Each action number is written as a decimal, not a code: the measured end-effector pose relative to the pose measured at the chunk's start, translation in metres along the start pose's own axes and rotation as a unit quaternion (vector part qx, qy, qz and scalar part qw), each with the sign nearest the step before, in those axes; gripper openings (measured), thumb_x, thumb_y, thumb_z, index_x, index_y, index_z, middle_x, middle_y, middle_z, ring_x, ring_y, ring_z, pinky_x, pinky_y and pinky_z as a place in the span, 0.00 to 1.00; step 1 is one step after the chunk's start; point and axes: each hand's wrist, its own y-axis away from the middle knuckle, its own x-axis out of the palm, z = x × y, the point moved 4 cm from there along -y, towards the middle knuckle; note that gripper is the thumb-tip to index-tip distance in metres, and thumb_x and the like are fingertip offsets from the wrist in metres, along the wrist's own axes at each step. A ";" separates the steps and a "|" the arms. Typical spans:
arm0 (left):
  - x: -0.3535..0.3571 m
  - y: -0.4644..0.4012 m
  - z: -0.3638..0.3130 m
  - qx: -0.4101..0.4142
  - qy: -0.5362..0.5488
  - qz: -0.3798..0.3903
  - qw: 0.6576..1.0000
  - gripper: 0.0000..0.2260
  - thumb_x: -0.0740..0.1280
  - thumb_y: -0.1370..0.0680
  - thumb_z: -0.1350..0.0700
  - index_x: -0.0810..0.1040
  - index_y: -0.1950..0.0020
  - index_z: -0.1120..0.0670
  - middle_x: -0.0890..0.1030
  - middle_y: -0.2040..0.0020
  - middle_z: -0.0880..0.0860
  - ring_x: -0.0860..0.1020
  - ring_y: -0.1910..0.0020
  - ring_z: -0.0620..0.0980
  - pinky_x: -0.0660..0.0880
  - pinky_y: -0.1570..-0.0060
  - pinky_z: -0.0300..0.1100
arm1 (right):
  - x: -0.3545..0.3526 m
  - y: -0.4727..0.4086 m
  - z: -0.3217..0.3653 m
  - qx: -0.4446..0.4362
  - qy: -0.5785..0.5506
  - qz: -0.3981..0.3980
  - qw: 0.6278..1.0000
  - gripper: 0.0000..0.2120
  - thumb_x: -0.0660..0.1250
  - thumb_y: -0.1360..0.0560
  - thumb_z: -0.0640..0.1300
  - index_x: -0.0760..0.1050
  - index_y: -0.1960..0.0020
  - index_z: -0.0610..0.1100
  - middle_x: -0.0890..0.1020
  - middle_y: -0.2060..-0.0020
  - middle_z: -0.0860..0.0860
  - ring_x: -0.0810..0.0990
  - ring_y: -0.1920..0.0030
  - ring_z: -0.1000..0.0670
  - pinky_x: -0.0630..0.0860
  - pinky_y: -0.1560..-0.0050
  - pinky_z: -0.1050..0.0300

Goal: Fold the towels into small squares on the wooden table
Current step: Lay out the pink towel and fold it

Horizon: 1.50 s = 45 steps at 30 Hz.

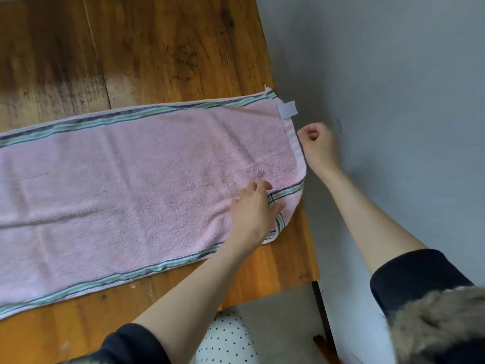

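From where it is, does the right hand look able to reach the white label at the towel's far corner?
Probably yes. The right hand sits beside the towel edge, just short of the white label, with nothing between them.

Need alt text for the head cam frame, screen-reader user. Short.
A pink towel with green and dark striped edges lies spread flat on a wooden table. The left hand rests on its turned-over near right corner, and the right hand is curled at the towel's right edge, beside a white tag. Grey floor lies beyond.

free: bare table (162, 48) beyond towel (126, 179) | blocked: wall (393, 74) close along table's right edge
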 end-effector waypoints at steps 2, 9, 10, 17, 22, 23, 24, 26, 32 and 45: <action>0.007 -0.002 0.004 0.002 -0.036 0.008 0.999 0.15 0.65 0.24 0.49 0.72 0.39 0.52 0.74 0.43 0.53 0.72 0.42 0.56 0.69 0.45 0.49 | 0.003 -0.015 0.006 -0.015 0.015 0.011 1.000 0.11 0.61 0.23 0.44 0.75 0.43 0.41 0.78 0.48 0.46 0.75 0.51 0.50 0.72 0.48 0.59; 0.007 -0.007 0.014 -0.003 0.003 0.020 1.000 0.08 0.65 0.25 0.56 0.77 0.48 0.55 0.76 0.49 0.53 0.72 0.47 0.54 0.71 0.52 0.47 | 0.025 -0.054 0.047 -0.009 0.024 0.079 0.997 0.22 0.58 0.21 0.49 0.74 0.43 0.30 0.80 0.52 0.37 0.76 0.56 0.44 0.71 0.56 0.53; 0.003 -0.008 0.016 -0.009 0.029 0.026 0.999 0.07 0.66 0.26 0.57 0.77 0.49 0.56 0.76 0.51 0.52 0.73 0.50 0.54 0.72 0.55 0.47 | 0.027 -0.057 0.053 -0.006 0.021 0.074 0.997 0.21 0.59 0.21 0.49 0.75 0.45 0.29 0.80 0.53 0.36 0.76 0.58 0.45 0.71 0.56 0.54; -0.019 -0.004 0.027 -0.041 0.151 0.088 0.984 0.07 0.66 0.24 0.58 0.80 0.49 0.60 0.82 0.54 0.56 0.77 0.55 0.51 0.74 0.54 0.43 | 0.030 -0.050 0.081 0.000 0.043 0.073 0.996 0.08 0.64 0.24 0.39 0.80 0.48 0.39 0.82 0.48 0.46 0.79 0.47 0.48 0.74 0.48 0.58; -0.044 0.019 0.027 -0.026 0.189 0.116 0.975 0.06 0.66 0.23 0.56 0.79 0.52 0.58 0.80 0.58 0.51 0.77 0.58 0.47 0.73 0.57 0.37 | 0.018 -0.020 0.103 -0.028 0.071 0.092 0.993 0.08 0.62 0.24 0.37 0.79 0.50 0.36 0.81 0.49 0.43 0.78 0.46 0.45 0.74 0.49 0.55; -0.054 0.024 0.030 -0.030 0.203 0.110 0.973 0.05 0.67 0.23 0.56 0.79 0.54 0.57 0.79 0.59 0.50 0.77 0.59 0.47 0.73 0.59 0.36 | 0.016 -0.013 0.108 -0.020 0.060 0.095 0.993 0.08 0.63 0.24 0.37 0.79 0.49 0.36 0.81 0.48 0.43 0.78 0.46 0.45 0.74 0.48 0.55; -0.064 0.030 0.035 -0.036 0.213 0.101 0.971 0.04 0.67 0.24 0.56 0.78 0.56 0.55 0.79 0.61 0.51 0.77 0.61 0.47 0.72 0.62 0.33 | 0.014 -0.005 0.113 -0.006 0.049 0.097 0.994 0.09 0.63 0.24 0.37 0.79 0.47 0.36 0.80 0.47 0.43 0.77 0.45 0.45 0.73 0.48 0.56; -0.086 0.042 0.049 -0.047 0.227 0.080 0.970 0.04 0.68 0.24 0.56 0.76 0.58 0.54 0.80 0.61 0.53 0.77 0.61 0.49 0.70 0.64 0.34 | 0.014 0.012 0.125 0.018 0.023 0.105 0.994 0.10 0.64 0.24 0.38 0.78 0.45 0.37 0.80 0.45 0.43 0.78 0.45 0.44 0.74 0.49 0.55; -0.164 0.088 0.105 -0.043 0.294 0.037 0.954 0.07 0.69 0.26 0.60 0.74 0.62 0.55 0.78 0.70 0.47 0.76 0.70 0.41 0.70 0.66 0.36 | 0.030 0.074 0.201 -0.040 -0.026 0.115 0.992 0.06 0.65 0.24 0.41 0.75 0.60 0.46 0.81 0.55 0.46 0.80 0.56 0.48 0.80 0.55 0.54; -0.294 0.204 0.272 -0.067 0.443 -0.029 0.894 0.07 0.68 0.35 0.60 0.70 0.65 0.59 0.76 0.72 0.52 0.73 0.71 0.46 0.70 0.67 0.35 | 0.168 0.210 0.376 -0.119 -0.083 0.198 0.969 0.09 0.64 0.28 0.35 0.74 0.65 0.45 0.79 0.61 0.45 0.79 0.64 0.49 0.78 0.65 0.60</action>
